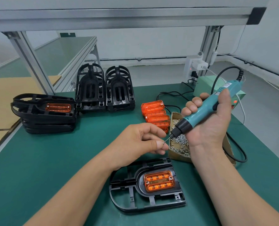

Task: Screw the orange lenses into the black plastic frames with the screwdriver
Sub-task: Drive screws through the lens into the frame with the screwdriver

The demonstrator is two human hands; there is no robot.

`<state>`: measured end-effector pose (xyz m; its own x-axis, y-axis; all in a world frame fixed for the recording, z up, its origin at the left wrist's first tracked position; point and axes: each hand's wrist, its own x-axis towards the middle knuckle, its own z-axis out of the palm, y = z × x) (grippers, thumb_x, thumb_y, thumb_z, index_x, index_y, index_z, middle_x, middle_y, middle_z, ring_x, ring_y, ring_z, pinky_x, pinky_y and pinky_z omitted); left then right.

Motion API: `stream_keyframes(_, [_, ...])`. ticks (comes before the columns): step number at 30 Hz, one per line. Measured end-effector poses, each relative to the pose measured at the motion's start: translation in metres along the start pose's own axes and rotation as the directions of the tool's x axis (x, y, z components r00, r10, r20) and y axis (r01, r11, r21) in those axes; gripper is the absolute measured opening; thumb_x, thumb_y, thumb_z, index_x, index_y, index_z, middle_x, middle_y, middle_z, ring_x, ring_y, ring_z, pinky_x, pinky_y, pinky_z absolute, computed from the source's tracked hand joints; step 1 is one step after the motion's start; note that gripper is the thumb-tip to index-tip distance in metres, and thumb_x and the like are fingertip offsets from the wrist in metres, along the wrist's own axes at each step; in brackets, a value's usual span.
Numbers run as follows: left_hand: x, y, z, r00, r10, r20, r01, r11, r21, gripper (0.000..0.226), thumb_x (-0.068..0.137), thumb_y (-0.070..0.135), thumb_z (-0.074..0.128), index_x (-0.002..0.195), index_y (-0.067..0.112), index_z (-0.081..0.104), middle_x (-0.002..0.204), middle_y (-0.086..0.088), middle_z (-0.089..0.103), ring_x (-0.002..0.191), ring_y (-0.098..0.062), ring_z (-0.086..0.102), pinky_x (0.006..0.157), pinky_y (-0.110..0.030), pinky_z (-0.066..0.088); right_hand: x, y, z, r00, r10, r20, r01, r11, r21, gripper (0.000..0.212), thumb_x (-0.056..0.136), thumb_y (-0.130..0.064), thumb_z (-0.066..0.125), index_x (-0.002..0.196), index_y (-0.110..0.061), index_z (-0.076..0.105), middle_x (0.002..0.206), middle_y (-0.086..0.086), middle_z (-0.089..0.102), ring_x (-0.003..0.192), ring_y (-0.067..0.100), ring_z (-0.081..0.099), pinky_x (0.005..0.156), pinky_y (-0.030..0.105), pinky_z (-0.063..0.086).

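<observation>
On the green counter (pixel 70 160) a black plastic frame (pixel 145 201) lies flat at about 6 o'clock, just in front of the person, with an orange lens (pixel 159 181) seated in its raised middle pocket.

The right hand (pixel 207 121) is closed around the teal electric screwdriver (pixel 205 110), which tilts with its black nose down toward 8 o'clock and its cord end up toward 2 o'clock. Its thin bit (pixel 167 139) points at the left hand (pixel 138 142), which hovers above the frame with thumb and forefinger pinched on a small screw (pixel 163 142) touching or just at the bit tip; the other fingers curl in.

Just beyond the hands, at about 3 o'clock from the left hand, an open cardboard box (pixel 178 156) holds a heap of loose silver screws (pixel 179 142), partly hidden by the right wrist. Beside the box, toward 12 o'clock, sits a pile of loose orange lenses (pixel 155 113).

At 10 o'clock on the counter lies a stack of black frames (pixel 42 118), the top one carrying an orange lens. Behind, near 12 o'clock, two bunches of empty black frames (pixel 104 90) stand on edge side by side. A pale green power box (pixel 207 84) rests at 2 o'clock, with black cable (pixel 238 154) trailing along the right edge.
</observation>
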<state>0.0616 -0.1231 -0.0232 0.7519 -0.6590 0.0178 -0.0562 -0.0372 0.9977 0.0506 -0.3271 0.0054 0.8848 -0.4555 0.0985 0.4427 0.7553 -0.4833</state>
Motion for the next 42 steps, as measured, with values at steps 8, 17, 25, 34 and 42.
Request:
stream_keyframes(8, [0.002,-0.001,0.002,0.997,-0.022,-0.072,0.021,0.999,-0.026,0.022,0.093,0.011,0.078,0.113,0.010,0.069,0.101,-0.012,0.082,0.096,-0.031,0.080,0.090,-0.039,0.064,-0.003,0.001,0.003,0.998,-0.059,0.036,0.061,0.997,-0.045,0.041,0.105,-0.056,0.056,0.095,-0.016,0.058,0.076,0.001,0.048,0.063,0.016,0.047,0.059,0.029,0.043])
stream_keyframes(17, [0.007,-0.003,0.000,0.970,-0.033,-0.239,-0.003,0.989,-0.149,0.020,0.092,0.004,0.080,0.109,0.008,0.071,0.101,-0.016,0.081,0.094,-0.030,0.080,0.080,-0.031,0.063,-0.005,0.003,0.006,0.992,-0.122,0.027,0.123,0.990,-0.062,0.041,0.105,-0.058,0.056,0.100,-0.017,0.055,0.084,0.003,0.052,0.073,0.019,0.054,0.074,0.035,0.052])
stream_keyframes(25, [0.009,-0.008,0.002,0.952,0.050,-0.302,-0.059,0.998,-0.022,0.016,0.092,0.005,0.076,0.106,0.012,0.071,0.095,-0.010,0.082,0.092,-0.028,0.081,0.086,-0.034,0.063,-0.002,0.008,0.001,0.990,-0.087,-0.112,0.083,0.996,-0.040,0.045,0.100,-0.059,0.065,0.101,-0.016,0.053,0.081,0.003,0.056,0.071,0.020,0.059,0.078,0.039,0.057])
stream_keyframes(34, [0.006,-0.002,0.005,0.971,-0.025,-0.237,0.006,0.997,-0.080,0.019,0.096,0.001,0.073,0.114,0.008,0.070,0.101,-0.011,0.082,0.096,-0.028,0.080,0.083,-0.035,0.065,0.001,0.008,-0.002,0.990,-0.020,-0.140,0.026,0.999,0.046,0.046,0.097,-0.059,0.070,0.098,-0.017,0.053,0.079,0.002,0.054,0.066,0.019,0.054,0.065,0.033,0.052])
stream_keyframes(42, [0.002,0.003,-0.010,0.986,-0.057,-0.159,0.053,0.998,-0.031,0.019,0.099,0.016,0.070,0.117,0.011,0.071,0.104,-0.008,0.082,0.097,-0.025,0.080,0.078,-0.032,0.065,0.005,0.001,-0.003,0.982,0.022,-0.187,-0.003,0.995,0.102,0.046,0.098,-0.057,0.070,0.096,-0.015,0.052,0.078,0.003,0.052,0.064,0.018,0.052,0.062,0.031,0.050])
